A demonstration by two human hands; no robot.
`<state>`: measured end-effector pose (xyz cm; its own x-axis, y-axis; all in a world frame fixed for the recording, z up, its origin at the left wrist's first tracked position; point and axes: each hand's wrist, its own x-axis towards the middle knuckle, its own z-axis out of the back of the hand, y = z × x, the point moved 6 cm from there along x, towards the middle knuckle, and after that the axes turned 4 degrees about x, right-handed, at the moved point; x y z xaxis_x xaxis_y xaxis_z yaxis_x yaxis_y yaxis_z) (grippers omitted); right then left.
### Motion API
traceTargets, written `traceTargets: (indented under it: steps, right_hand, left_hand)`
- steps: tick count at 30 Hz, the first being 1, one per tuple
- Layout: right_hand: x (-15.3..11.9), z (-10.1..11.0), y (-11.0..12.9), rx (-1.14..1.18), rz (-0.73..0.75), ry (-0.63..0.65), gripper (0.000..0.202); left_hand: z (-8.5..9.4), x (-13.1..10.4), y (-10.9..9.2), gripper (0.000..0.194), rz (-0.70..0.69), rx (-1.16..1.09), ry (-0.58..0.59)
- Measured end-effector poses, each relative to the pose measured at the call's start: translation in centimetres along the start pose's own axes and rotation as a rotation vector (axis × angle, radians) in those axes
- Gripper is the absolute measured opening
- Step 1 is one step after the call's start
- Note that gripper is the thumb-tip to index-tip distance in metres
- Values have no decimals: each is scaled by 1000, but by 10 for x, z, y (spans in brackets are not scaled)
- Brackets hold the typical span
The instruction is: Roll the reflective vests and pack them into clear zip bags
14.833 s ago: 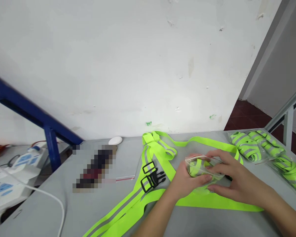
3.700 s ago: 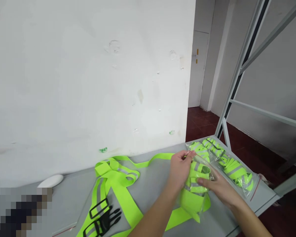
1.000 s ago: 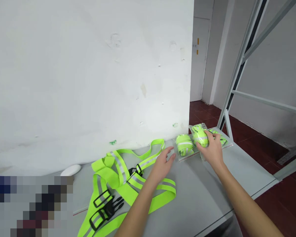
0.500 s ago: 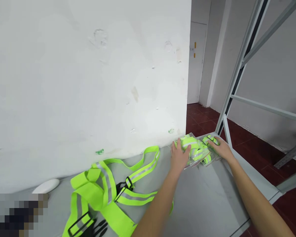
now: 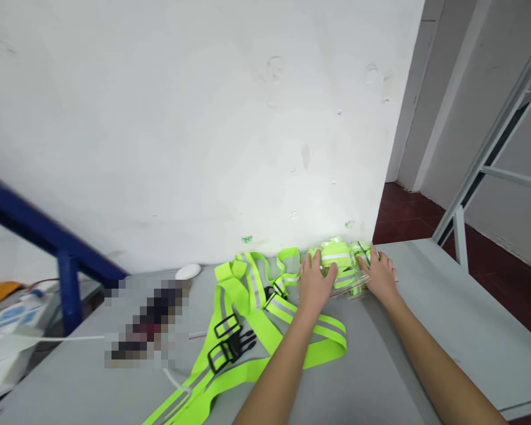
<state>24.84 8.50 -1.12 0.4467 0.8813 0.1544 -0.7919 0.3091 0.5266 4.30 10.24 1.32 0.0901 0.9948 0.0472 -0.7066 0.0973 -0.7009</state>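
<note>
Both hands lie flat, fingers spread, on a cluster of clear bags of rolled neon-yellow reflective straps at the far edge of the grey worktop, close against the white wall.

Left hand: palm down on the nearer-left bag, fingers over its top. It is pressing or steadying, with no closed grasp.

Right hand: palm down on the right-hand bag, fingers splayed, nothing gripped.

How many bags sit in the cluster is hard to tell, since the hands cover much of them and the plastic blurs together; probably two or three.

Just beside the bags, to the left, an unpacked reflective harness lies spread loose on the worktop, its black buckle nearer the person. A small white oval object sits by the wall. A blue frame stands at far left.

Step in hand, as I judge it: gathering or squaring up the packed bags into a tidy group against the wall.

The next move likely calls for light, even pressure inward from both sides, as slick plastic slides easily. After that, the loose harness is the nearest thing not bagged.
</note>
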Motion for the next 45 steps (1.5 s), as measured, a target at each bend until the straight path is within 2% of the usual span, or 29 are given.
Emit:
traceTargets:
  steps: [3, 6, 7, 8, 10, 12, 14, 16, 18, 21, 24, 27, 30, 32, 34, 36, 38, 40, 42, 45]
  right_hand:
    - [-5, 9, 1, 45, 12, -22, 65]
    - [-18, 31, -10, 84, 37, -95, 64]
    - [-26, 37, -11, 105, 76, -136, 63]
    - [-36, 45, -6, 158, 185, -220, 58]
    - [-64, 43, 19, 205, 465, -223, 45]
    - [-100, 29, 54, 190, 715, -170, 33]
    - [-138, 9, 98, 151, 973, -51, 22]
    - [-162, -11, 137, 100, 1077, 55, 19]
    - [-166, -27, 168, 45, 1026, 81, 25]
    - [-151, -51, 194, -96, 818, 105, 43]
    - [-140, -77, 206, -279, 695, 249, 57]
    - [-142, -83, 213, -265, 681, 332, 54]
    - [-140, -71, 214, -14, 573, 422, 48]
    - [-132, -57, 213, 226, 451, 465, 47]
    - [-118, -37, 215, 494, 367, 435, 48]
    - [-103, -15, 219, 765, 334, 364, 48]
    - [-90, 3, 221, 977, 299, 327, 45]
    - [-82, 15, 222, 1139, 248, 332, 41]
    - [-78, 20, 223, 1265, 199, 378, 38]
    - [-79, 15, 226, 1358, 187, 519, 32]
  left_hand:
    - [16, -7, 5, 69, -19, -48, 25]
    - [42, -28, 10, 57, -141, -202, 125]
    - [53, -38, 14, 52, -202, -258, 163]
    - [67, -48, 20, 46, -253, -286, 164]
    - [98, -69, 40, 37, -316, -242, 83]
    - [126, -89, 65, 33, -338, -127, -34]
    - [146, -108, 89, 31, -321, 19, -115]
    - [160, -127, 111, 30, -245, 162, -146]
    - [166, -144, 130, 40, -134, 278, -127]
    - [167, -163, 151, 63, -3, 379, -73]
    - [165, -168, 161, 52, 17, 381, -74]
    - [170, -161, 162, 36, -17, 198, -134]
    - [191, -150, 161, 24, 11, -122, -308]
    - [209, -143, 162, 26, 80, -334, -470]
    - [225, -137, 165, 30, 174, -540, -642]
    - [234, -129, 170, 33, 263, -787, -795]
    - [231, -115, 170, 35, 318, -1078, -849]
    - [218, -96, 160, 36, 336, -1340, -792]
    - [201, -77, 141, 38, 335, -1536, -735]
    - [177, -49, 103, 42, 278, -1714, -717]
